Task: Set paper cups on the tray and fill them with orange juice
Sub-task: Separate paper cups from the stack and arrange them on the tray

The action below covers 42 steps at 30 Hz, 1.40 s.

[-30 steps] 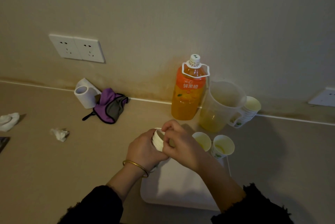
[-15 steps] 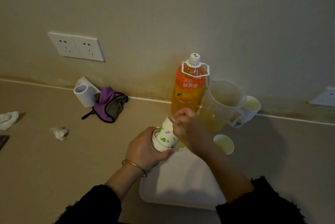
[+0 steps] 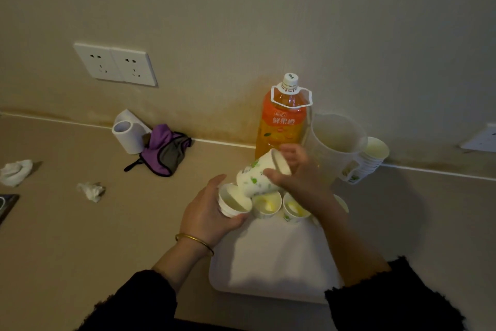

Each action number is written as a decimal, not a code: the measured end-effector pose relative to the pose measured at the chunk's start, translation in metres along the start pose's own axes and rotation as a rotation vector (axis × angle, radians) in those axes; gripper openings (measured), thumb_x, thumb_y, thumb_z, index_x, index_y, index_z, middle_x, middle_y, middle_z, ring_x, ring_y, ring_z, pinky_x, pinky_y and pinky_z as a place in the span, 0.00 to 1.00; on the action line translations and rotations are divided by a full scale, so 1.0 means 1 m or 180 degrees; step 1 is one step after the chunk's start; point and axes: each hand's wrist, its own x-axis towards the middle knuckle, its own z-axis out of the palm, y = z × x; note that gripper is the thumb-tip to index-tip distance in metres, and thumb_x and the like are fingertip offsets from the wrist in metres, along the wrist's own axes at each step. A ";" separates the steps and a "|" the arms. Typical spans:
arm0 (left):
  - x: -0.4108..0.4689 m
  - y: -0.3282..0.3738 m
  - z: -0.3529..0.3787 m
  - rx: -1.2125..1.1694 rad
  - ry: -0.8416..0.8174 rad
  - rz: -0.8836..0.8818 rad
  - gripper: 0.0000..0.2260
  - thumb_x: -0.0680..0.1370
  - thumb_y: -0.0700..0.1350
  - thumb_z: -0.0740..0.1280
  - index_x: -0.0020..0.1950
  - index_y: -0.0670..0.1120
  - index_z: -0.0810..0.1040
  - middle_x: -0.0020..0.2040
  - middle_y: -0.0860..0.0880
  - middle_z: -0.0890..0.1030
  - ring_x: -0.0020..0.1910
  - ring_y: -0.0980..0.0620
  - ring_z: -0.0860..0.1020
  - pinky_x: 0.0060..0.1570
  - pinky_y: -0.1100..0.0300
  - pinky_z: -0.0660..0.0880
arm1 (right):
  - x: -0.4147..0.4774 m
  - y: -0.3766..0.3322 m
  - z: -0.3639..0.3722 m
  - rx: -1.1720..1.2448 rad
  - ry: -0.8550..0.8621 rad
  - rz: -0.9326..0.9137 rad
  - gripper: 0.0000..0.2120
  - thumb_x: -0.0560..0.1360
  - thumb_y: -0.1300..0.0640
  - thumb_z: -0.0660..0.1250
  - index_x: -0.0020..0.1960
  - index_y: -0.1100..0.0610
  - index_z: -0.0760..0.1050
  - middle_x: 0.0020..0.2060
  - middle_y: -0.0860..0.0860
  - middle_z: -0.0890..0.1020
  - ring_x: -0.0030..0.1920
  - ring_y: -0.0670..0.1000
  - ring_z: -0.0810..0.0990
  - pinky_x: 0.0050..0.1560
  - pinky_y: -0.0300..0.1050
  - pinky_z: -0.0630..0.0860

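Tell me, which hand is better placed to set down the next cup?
Likely right: the right hand grips a separated floral paper cup near the white plastic tray; the left hand holds the cup stack.

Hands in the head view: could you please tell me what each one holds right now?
Left hand: grips the cup stack.
Right hand: grips a single tilted paper cup.
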 end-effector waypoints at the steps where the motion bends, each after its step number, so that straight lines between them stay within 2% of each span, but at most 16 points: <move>1: 0.001 -0.005 -0.002 0.0027 0.0066 -0.0145 0.45 0.54 0.66 0.69 0.69 0.55 0.64 0.56 0.50 0.79 0.54 0.48 0.78 0.48 0.54 0.76 | -0.001 -0.002 -0.007 -0.0134 0.0154 -0.0012 0.32 0.66 0.54 0.77 0.66 0.52 0.67 0.54 0.46 0.75 0.54 0.47 0.76 0.51 0.42 0.76; 3: 0.003 -0.015 -0.006 0.0071 0.0266 -0.0341 0.45 0.56 0.62 0.72 0.71 0.53 0.63 0.57 0.47 0.78 0.56 0.45 0.78 0.49 0.51 0.76 | -0.006 0.000 -0.015 -0.0847 0.0084 -0.0086 0.38 0.64 0.49 0.78 0.69 0.51 0.65 0.57 0.46 0.75 0.56 0.48 0.75 0.53 0.43 0.74; 7: 0.006 -0.030 -0.012 0.0061 0.0648 -0.0517 0.43 0.62 0.54 0.78 0.72 0.49 0.62 0.62 0.43 0.76 0.58 0.42 0.76 0.52 0.49 0.75 | -0.027 0.015 0.004 -0.2080 -0.0916 -0.0621 0.43 0.63 0.46 0.78 0.72 0.51 0.63 0.66 0.50 0.71 0.65 0.51 0.70 0.64 0.46 0.67; 10: 0.003 -0.033 -0.014 -0.0032 0.0747 -0.0526 0.44 0.60 0.57 0.77 0.71 0.49 0.63 0.62 0.43 0.75 0.58 0.42 0.76 0.52 0.47 0.75 | -0.040 0.038 0.037 -0.2714 -0.1275 -0.0998 0.44 0.64 0.44 0.76 0.74 0.52 0.60 0.67 0.52 0.70 0.67 0.54 0.67 0.67 0.47 0.64; 13: -0.005 -0.035 -0.017 -0.0161 0.0798 -0.0543 0.44 0.58 0.61 0.74 0.71 0.49 0.63 0.61 0.44 0.76 0.57 0.43 0.76 0.51 0.46 0.75 | -0.045 0.061 0.065 -0.3465 -0.1302 -0.1559 0.46 0.55 0.40 0.79 0.69 0.54 0.69 0.62 0.52 0.77 0.65 0.55 0.73 0.68 0.57 0.63; 15: -0.010 -0.039 -0.019 -0.0193 0.0818 -0.0558 0.44 0.59 0.59 0.76 0.71 0.48 0.64 0.60 0.44 0.77 0.57 0.43 0.76 0.52 0.47 0.76 | -0.042 0.071 0.078 -0.3677 -0.1249 -0.1749 0.48 0.48 0.37 0.80 0.64 0.55 0.74 0.58 0.51 0.80 0.63 0.55 0.76 0.65 0.62 0.61; 17: -0.013 -0.045 -0.023 -0.0196 0.0821 -0.0614 0.44 0.59 0.58 0.77 0.71 0.49 0.63 0.59 0.44 0.77 0.57 0.43 0.76 0.52 0.47 0.75 | -0.037 0.077 0.088 -0.3807 -0.1319 -0.1852 0.48 0.48 0.36 0.79 0.64 0.54 0.74 0.59 0.50 0.80 0.66 0.55 0.74 0.66 0.63 0.56; 20: -0.017 -0.050 -0.027 -0.0206 0.0766 -0.0678 0.44 0.59 0.57 0.76 0.71 0.49 0.63 0.58 0.44 0.77 0.56 0.43 0.76 0.52 0.48 0.75 | -0.030 0.082 0.096 -0.3937 -0.1461 -0.1860 0.49 0.53 0.37 0.79 0.69 0.55 0.69 0.64 0.51 0.77 0.71 0.56 0.66 0.71 0.67 0.44; 23: -0.020 -0.052 -0.031 -0.0231 0.0763 -0.0727 0.45 0.58 0.59 0.74 0.71 0.50 0.63 0.59 0.44 0.77 0.56 0.43 0.76 0.52 0.49 0.75 | -0.024 0.079 0.101 -0.4094 -0.1587 -0.1816 0.50 0.57 0.37 0.77 0.72 0.55 0.65 0.66 0.52 0.75 0.73 0.56 0.62 0.70 0.65 0.36; 26: -0.021 -0.053 -0.035 -0.0216 0.0737 -0.0792 0.46 0.56 0.64 0.71 0.71 0.50 0.63 0.59 0.45 0.77 0.57 0.44 0.76 0.52 0.51 0.75 | -0.019 0.073 0.105 -0.4019 -0.1581 -0.1896 0.48 0.66 0.39 0.73 0.76 0.55 0.54 0.73 0.53 0.65 0.77 0.54 0.50 0.69 0.63 0.28; 28: -0.021 -0.054 -0.036 -0.0233 0.0729 -0.0788 0.47 0.54 0.65 0.68 0.71 0.50 0.63 0.59 0.45 0.77 0.56 0.44 0.77 0.52 0.52 0.75 | -0.018 0.072 0.107 -0.3910 -0.1604 -0.1867 0.47 0.68 0.39 0.71 0.77 0.55 0.51 0.75 0.52 0.61 0.77 0.53 0.46 0.67 0.61 0.26; 35: -0.016 -0.056 -0.038 -0.0339 0.0715 -0.0738 0.48 0.53 0.67 0.67 0.70 0.50 0.64 0.57 0.46 0.78 0.55 0.45 0.77 0.53 0.51 0.75 | -0.014 0.074 0.106 -0.3803 -0.1659 -0.1738 0.50 0.67 0.37 0.71 0.78 0.53 0.48 0.76 0.51 0.57 0.77 0.53 0.43 0.70 0.63 0.30; 37: -0.014 -0.055 -0.039 -0.0326 0.0704 -0.0700 0.47 0.54 0.65 0.70 0.70 0.49 0.64 0.57 0.45 0.78 0.55 0.45 0.77 0.52 0.52 0.75 | -0.014 0.076 0.105 -0.3661 -0.1652 -0.1788 0.50 0.65 0.35 0.71 0.78 0.53 0.51 0.76 0.50 0.59 0.77 0.53 0.45 0.71 0.64 0.32; 39: -0.012 -0.051 -0.040 -0.0344 0.0710 -0.0633 0.48 0.53 0.66 0.69 0.70 0.49 0.64 0.57 0.45 0.78 0.55 0.45 0.77 0.51 0.53 0.75 | -0.015 0.078 0.100 -0.3533 -0.1541 -0.1908 0.49 0.62 0.32 0.70 0.75 0.54 0.60 0.73 0.51 0.66 0.76 0.55 0.54 0.73 0.63 0.38; 40: -0.012 -0.048 -0.040 -0.0383 0.0704 -0.0603 0.49 0.52 0.67 0.67 0.70 0.49 0.64 0.56 0.45 0.78 0.55 0.45 0.77 0.51 0.53 0.75 | -0.015 0.079 0.097 -0.3481 -0.1331 -0.2045 0.45 0.62 0.31 0.68 0.71 0.54 0.65 0.69 0.51 0.71 0.74 0.55 0.61 0.72 0.62 0.43; 42: -0.011 -0.041 -0.041 -0.0500 0.0672 -0.0537 0.49 0.52 0.67 0.66 0.70 0.49 0.64 0.56 0.46 0.78 0.54 0.46 0.77 0.51 0.53 0.75 | -0.012 0.076 0.088 -0.3133 -0.0698 -0.2212 0.32 0.66 0.36 0.63 0.63 0.54 0.72 0.61 0.51 0.77 0.67 0.55 0.71 0.69 0.60 0.54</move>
